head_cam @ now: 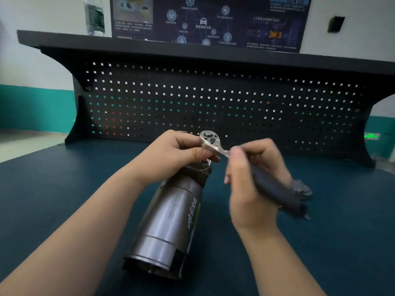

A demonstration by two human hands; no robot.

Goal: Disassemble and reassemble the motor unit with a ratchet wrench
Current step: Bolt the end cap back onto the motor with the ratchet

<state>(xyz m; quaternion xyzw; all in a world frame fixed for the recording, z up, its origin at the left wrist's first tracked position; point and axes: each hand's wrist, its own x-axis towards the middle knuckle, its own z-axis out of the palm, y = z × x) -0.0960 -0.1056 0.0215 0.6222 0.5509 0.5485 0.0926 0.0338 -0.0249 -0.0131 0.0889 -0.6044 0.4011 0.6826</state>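
1. Two hands are working at the far end of the motor unit, which is lying on its side on the dark green bench mat with its near end pointing back at me.
2. My left hand is pinching the ratchet wrench just under its chrome head, fingers curled narrow around it, steadying the head over the motor's top fitting.
3. My right hand is wrapping the wrench's dark handle, fingers closed round the shank — it is blurred, so I cannot tell the exact grip.
4. Judging progress: the housing is looking whole and closed, so I am thinking the disassembly is barely begun — the end fastener is still to come off, and the whole reassembly is left.
5. I cannot tell whether the socket is seated on the fastener; my left fingers are hiding the joint.
6. A small grey metal part is lying on the mat just behind the handle, close to its swing.
7. The black pegboard is standing behind, with a plastic bottle on its shelf, well apart from the work.
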